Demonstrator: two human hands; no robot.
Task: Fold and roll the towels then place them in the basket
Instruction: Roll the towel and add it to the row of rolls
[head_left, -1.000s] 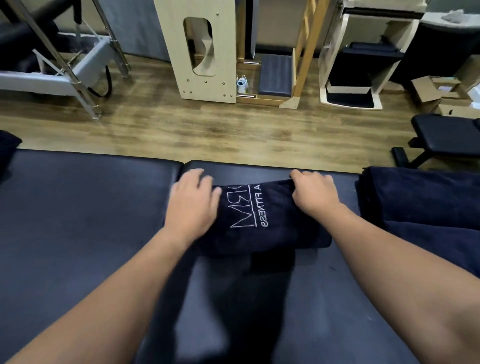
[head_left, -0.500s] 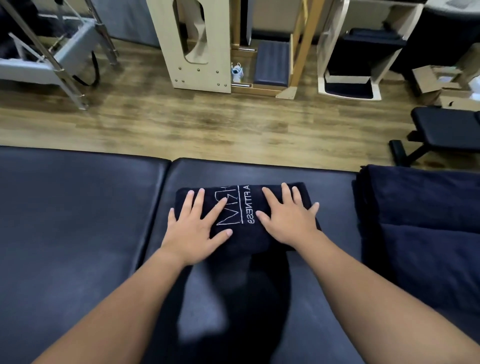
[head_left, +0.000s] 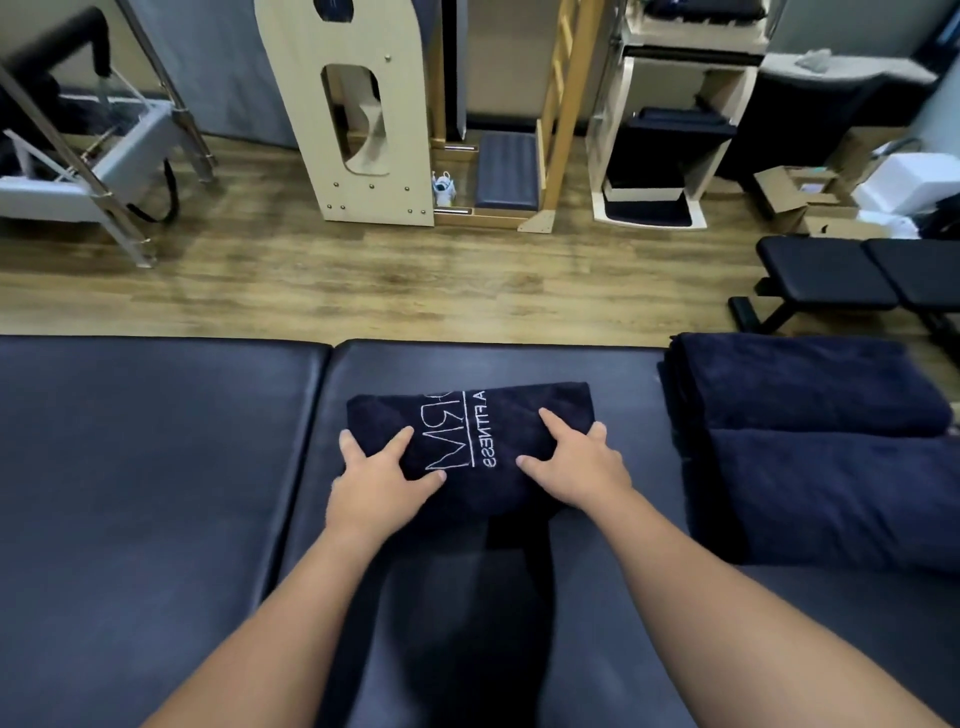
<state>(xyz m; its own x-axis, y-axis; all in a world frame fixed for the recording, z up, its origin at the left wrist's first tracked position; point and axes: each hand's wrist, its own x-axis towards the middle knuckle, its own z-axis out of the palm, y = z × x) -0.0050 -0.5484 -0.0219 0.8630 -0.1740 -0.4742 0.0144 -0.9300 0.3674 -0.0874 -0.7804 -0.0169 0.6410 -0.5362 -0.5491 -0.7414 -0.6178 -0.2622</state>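
Towel, rolled (head_left: 467, 441), dark navy with white stitched lettering, is lying across the black padded bench (head_left: 156, 493), just right of the seam between the two cushions. Left hand (head_left: 382, 486) is resting on the roll's left near end, thumb and forefinger spread over the cloth, the other fingers curling round the end. Right hand (head_left: 576, 467) is gripping the right near part likewise, forefinger stretched along the top and thumb pointing toward the lettering. Both hands are partly closed around the roll, neither flat nor clenched. Half a second ago both were lying flat with straight, spread fingers on top of the roll; now the fingers are curling and the hands are sitting nearer the roll's ends. Stack of folded towels (head_left: 810, 447), same navy, is sitting on the bench to the right of the roll, apart from it.
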